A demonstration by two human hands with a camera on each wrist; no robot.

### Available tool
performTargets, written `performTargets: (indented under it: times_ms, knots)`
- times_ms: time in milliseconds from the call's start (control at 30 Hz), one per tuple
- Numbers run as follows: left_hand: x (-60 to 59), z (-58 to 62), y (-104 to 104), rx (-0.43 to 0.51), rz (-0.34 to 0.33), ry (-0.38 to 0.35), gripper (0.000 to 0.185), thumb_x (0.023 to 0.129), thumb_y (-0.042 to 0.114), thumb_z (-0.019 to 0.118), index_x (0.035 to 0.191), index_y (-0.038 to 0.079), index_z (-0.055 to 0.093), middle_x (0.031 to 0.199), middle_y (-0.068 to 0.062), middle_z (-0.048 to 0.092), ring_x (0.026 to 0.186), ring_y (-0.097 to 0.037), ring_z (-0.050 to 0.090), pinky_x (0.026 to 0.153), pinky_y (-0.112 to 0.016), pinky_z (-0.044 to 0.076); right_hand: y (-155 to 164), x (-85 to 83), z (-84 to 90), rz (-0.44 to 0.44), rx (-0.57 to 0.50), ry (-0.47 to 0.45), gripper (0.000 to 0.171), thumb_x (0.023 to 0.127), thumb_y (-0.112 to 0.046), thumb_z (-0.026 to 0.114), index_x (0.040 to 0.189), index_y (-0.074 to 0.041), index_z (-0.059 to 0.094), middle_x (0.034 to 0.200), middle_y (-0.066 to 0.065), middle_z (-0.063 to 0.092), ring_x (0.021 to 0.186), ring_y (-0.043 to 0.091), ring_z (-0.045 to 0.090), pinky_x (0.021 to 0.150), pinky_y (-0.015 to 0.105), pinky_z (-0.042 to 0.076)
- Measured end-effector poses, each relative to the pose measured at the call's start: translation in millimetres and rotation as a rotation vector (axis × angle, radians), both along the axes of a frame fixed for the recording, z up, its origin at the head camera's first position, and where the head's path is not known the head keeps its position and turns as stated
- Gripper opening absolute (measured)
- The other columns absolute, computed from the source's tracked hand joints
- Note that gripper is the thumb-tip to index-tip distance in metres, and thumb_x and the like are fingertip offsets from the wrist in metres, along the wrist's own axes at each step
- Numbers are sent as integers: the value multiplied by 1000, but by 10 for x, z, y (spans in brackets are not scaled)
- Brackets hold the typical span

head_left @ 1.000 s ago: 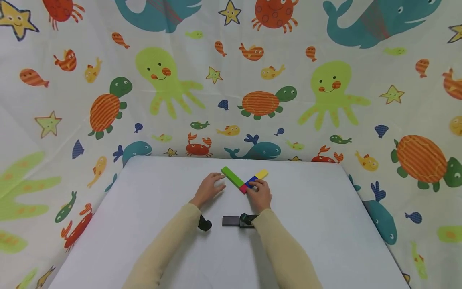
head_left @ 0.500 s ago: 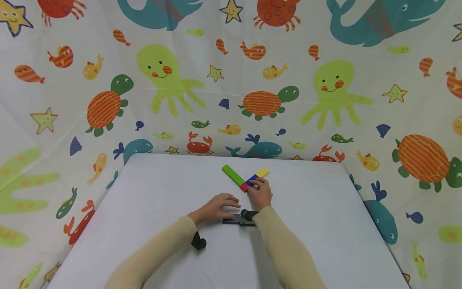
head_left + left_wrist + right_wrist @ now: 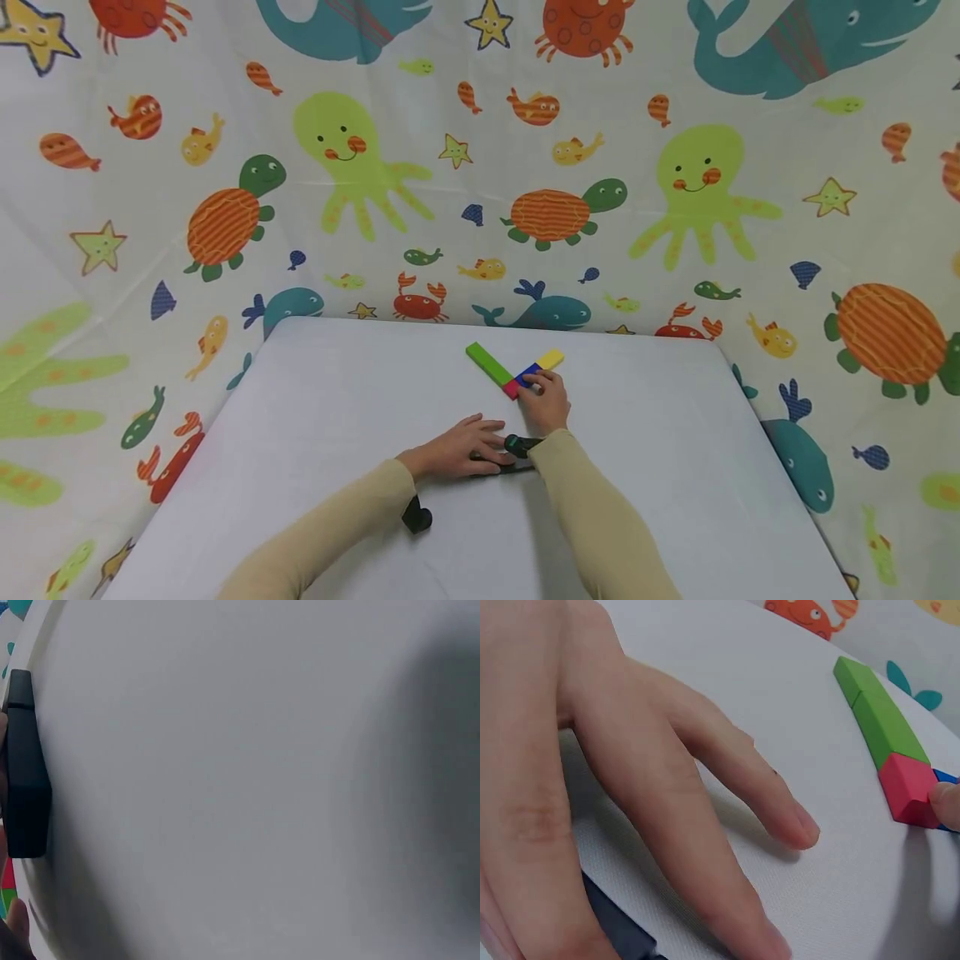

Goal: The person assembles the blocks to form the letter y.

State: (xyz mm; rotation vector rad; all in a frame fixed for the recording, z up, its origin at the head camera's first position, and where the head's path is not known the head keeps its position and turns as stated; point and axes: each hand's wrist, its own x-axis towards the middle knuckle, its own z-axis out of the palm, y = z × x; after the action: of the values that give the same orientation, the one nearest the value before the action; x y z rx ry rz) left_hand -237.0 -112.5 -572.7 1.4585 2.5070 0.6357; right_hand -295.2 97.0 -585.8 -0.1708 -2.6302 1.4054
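In the head view my left hand lies low over a black bar, gripping it between thumb and fingers. The left wrist view shows this black bar with a seam near one end and fingertips at its left side. My right hand pinches the blue block, its thumb close to the red block. Green blocks run from the red one to the upper left, and a yellow block continues beyond the blue, forming a V. The left hand's fingers fill much of the right wrist view.
All blocks are on a white table. Behind it hangs a cloth printed with sea animals. Dark wrist cameras are worn under both sleeves.
My left hand has left the green blocks, come down toward the front and taken hold of the black bar. My right hand has stayed at the blue block.
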Motion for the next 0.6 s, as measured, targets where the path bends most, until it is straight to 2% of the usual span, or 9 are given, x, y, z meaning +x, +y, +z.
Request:
performTargets:
  times_ms: [133,200,267,367,467,600]
  knots:
    - [-29,70,-113,-22,-27,41,30,98,34,60,127,28,67,138,5,57,140,-24,37,111,-52,31,8,-14,-29,6,3,9,30,86,-25,73,111,-9,74,133,8,53,115,29,54,98,57,31]
    - [-52,88,-219,-14,-14,48,29,97,33,61,124,27,69,136,3,59,138,-26,41,110,-49,34,17,-23,-44,13,3,14,30,86,-25,72,111,-9,73,134,9,53,116,30,53,97,57,32]
    - [-79,101,-351,4,33,36,26,97,30,61,120,24,72,133,1,61,135,-27,43,109,-47,36,25,-26,-51,15,-3,11,30,86,-25,72,111,-9,73,134,9,53,117,30,53,96,57,32]
    - [-125,109,-568,31,151,27,22,96,27,62,111,20,76,127,-1,64,127,-25,50,105,-45,41,29,-25,-43,14,-21,-6,30,87,-25,72,111,-9,73,135,9,52,119,30,51,98,56,30]
    - [-152,125,-750,65,259,25,18,95,24,64,103,16,78,114,0,65,110,-19,57,95,-40,47,21,-19,-23,12,-27,-24,30,87,-26,72,112,-9,73,136,9,51,120,30,50,99,55,30]
    - [-165,123,-875,146,303,-25,14,92,21,68,97,13,79,97,5,62,85,-10,57,75,-29,51,-4,-10,-1,16,-21,-32,30,87,-25,72,113,-9,73,136,10,50,121,30,50,98,55,30]
